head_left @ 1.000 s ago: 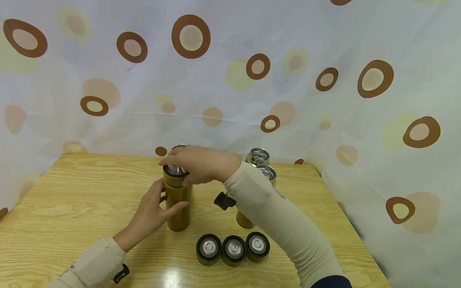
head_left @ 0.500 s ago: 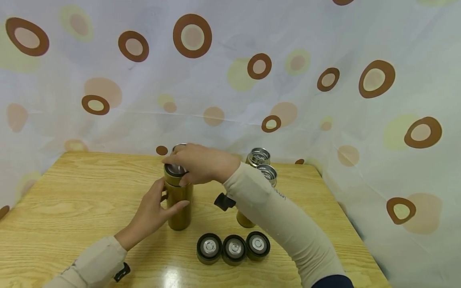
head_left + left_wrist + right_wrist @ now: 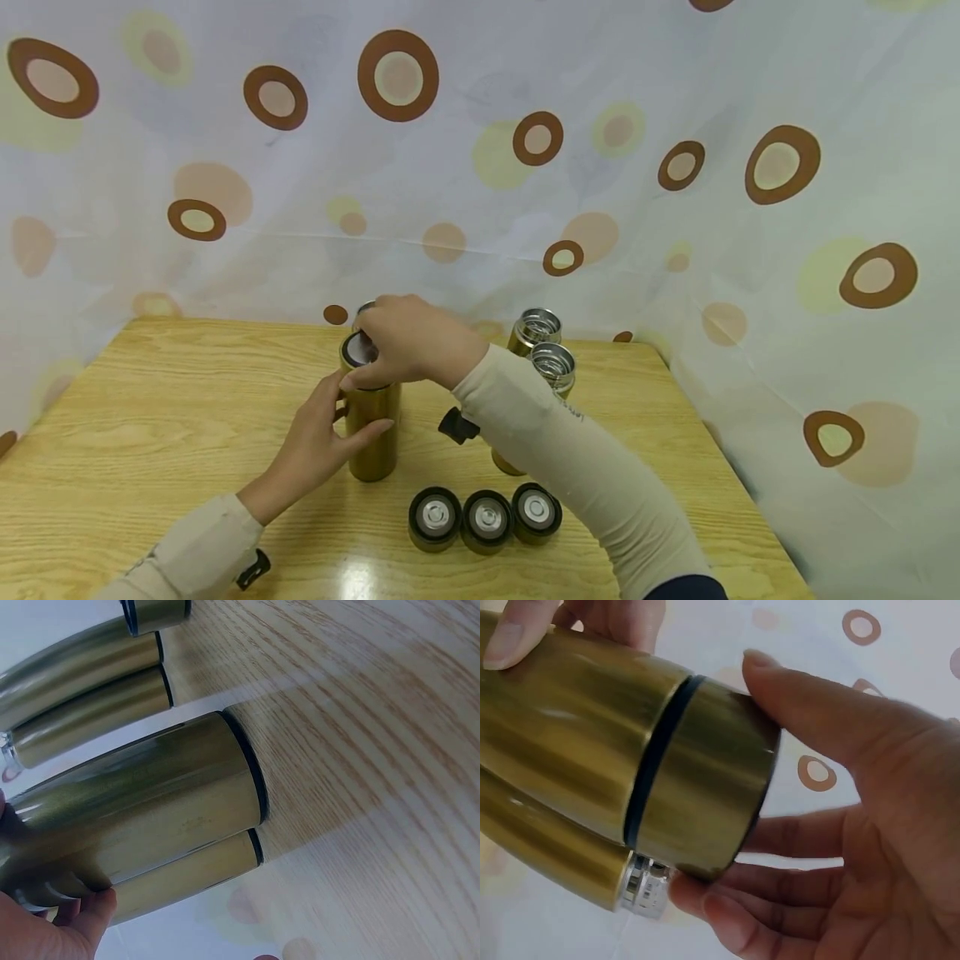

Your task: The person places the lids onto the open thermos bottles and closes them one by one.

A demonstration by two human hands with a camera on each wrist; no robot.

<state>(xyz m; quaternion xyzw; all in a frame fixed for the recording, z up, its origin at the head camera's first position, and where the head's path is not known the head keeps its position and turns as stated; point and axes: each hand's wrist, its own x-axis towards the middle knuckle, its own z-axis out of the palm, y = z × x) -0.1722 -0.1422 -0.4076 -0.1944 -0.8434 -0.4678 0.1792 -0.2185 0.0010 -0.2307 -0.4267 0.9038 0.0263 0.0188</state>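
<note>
A gold thermos flask (image 3: 373, 437) stands upright on the wooden table. My left hand (image 3: 311, 437) holds its body, thumb across the front and fingers around the left and far side. On top sits a gold lid (image 3: 712, 776) with a dark band at the seam between lid and body. My right hand (image 3: 420, 337) grips this lid from above, the thumb on one side and the fingers on the other in the right wrist view. Close behind stands a second flask (image 3: 562, 859) with a bare steel neck, mostly hidden in the head view.
Three gold lids (image 3: 487, 518) lie in a row near the front, undersides up. To the right stand two uncapped flasks (image 3: 553, 367), partly behind the right sleeve (image 3: 577, 467). A patterned cloth (image 3: 450, 183) hangs behind the wooden table (image 3: 187, 417).
My right hand has turned around the lid, its thumb swinging left across the front and its wrist shifting slightly left. The left hand stays in place on the flask.
</note>
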